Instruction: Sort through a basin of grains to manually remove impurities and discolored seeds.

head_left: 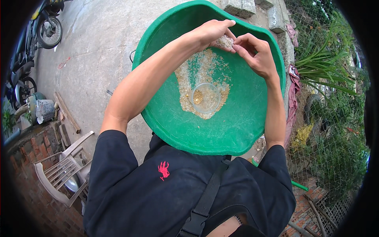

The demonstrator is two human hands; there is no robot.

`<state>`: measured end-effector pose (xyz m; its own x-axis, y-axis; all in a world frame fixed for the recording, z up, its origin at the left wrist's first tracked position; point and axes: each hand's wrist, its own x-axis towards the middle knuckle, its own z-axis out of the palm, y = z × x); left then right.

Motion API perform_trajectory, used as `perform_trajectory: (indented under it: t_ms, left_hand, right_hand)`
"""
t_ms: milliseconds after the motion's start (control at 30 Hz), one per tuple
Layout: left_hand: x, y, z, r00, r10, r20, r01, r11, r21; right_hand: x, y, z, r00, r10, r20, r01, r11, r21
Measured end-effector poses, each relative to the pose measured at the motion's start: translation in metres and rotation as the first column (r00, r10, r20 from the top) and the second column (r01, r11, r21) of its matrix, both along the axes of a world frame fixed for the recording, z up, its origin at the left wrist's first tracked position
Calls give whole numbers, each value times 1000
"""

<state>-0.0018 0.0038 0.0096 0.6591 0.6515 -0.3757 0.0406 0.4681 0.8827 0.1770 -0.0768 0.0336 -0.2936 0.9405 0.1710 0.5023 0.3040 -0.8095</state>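
My left hand is cupped around a handful of pale grain, which looks like rice, over the far side of a large green basin. Beside it, my right hand has its thumb and fingertips pinched together at the edge of the handful; anything between them is too small to make out. Below both hands, loose grain mixed with brownish husks is spread over the basin floor. A round clear plastic tub stands amid this grain, with a little brown grain at its bottom.
The basin is close against my front. On the left are motorbikes, a wooden plank and a tipped plastic chair by brickwork. Concrete blocks sit beyond the basin; a wire fence with plants runs along the right.
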Motion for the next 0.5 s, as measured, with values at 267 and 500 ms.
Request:
perform_trajectory:
  t_ms: [267, 500]
  left_hand:
    - [-2, 3, 0, 998, -58, 1, 58, 997, -42]
    - [1, 0, 0, 998, -18, -53, 20, 999, 38]
  right_hand:
    - [-15, -15, 20, 792, 582, -181, -609, 737, -293]
    - [-20, -9, 0, 984, 131, 122, -131, 991, -11]
